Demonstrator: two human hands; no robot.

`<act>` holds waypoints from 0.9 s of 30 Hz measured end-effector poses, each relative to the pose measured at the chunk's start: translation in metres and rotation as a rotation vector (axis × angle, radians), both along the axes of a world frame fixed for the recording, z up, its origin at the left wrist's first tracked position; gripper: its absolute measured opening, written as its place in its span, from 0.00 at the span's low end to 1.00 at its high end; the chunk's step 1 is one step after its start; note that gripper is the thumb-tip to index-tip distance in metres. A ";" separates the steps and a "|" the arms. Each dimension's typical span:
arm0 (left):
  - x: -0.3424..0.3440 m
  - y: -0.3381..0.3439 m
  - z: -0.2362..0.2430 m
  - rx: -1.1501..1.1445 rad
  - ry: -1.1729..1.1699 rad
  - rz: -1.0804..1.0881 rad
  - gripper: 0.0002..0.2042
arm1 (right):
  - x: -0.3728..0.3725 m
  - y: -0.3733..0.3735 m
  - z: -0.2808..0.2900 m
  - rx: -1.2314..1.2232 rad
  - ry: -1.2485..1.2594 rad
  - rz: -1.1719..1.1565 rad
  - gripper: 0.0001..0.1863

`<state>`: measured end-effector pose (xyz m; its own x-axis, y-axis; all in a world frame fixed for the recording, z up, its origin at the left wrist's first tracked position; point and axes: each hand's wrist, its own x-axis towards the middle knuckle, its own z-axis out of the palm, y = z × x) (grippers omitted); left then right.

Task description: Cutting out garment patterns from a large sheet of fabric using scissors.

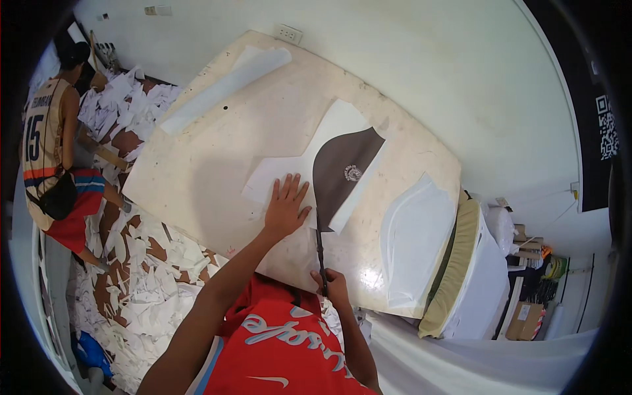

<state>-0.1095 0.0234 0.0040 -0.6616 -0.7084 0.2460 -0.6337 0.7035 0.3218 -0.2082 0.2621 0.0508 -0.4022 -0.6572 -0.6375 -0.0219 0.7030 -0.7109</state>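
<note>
The person's left hand lies flat, fingers spread, on a white cut sheet that rests on the pale worktable. The open palm presses down, by judgement to keep the sheet from shifting. The right hand is closed around the handle end of a long, thin dark tool, probably a knife or blade; the exact kind cannot be told. Its shaft runs up from the near table edge to the lower edge of a dark brown curved panel, which carries a small pale emblem and lies on a second white sheet. The tool tip meets the material just beside the left hand's thumb side, so the pressing hand steadies the sheet close to the working line.

Other items on the table: 1 long white strip at the far end and 1 rounded white piece at the right (both well apart from the hands). White and brown offcuts cover the floor to the left. 1 other person stands there, away from the table work. A wall socket sits above the far table edge.
</note>
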 end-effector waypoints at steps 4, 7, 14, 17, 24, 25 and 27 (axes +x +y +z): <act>0.001 -0.001 0.002 -0.015 0.001 0.007 0.32 | -0.012 -0.007 -0.001 0.004 -0.011 0.010 0.23; 0.002 -0.001 0.002 -0.010 0.026 0.009 0.32 | -0.015 -0.013 -0.002 0.013 -0.102 -0.043 0.23; 0.001 -0.004 0.003 -0.024 0.021 0.011 0.34 | -0.024 -0.036 -0.007 -0.028 -0.086 -0.009 0.23; 0.001 -0.003 0.003 0.011 0.030 0.010 0.35 | -0.027 -0.046 -0.007 -0.037 -0.098 -0.012 0.23; 0.003 -0.003 0.007 0.076 0.008 0.007 0.37 | -0.027 -0.082 -0.012 -0.063 -0.053 -0.018 0.23; 0.002 -0.004 0.008 0.074 0.002 -0.003 0.37 | -0.026 -0.088 -0.012 -0.065 -0.058 -0.028 0.23; 0.002 -0.007 0.009 0.071 0.012 -0.005 0.37 | -0.026 -0.102 -0.016 -0.111 -0.051 -0.039 0.24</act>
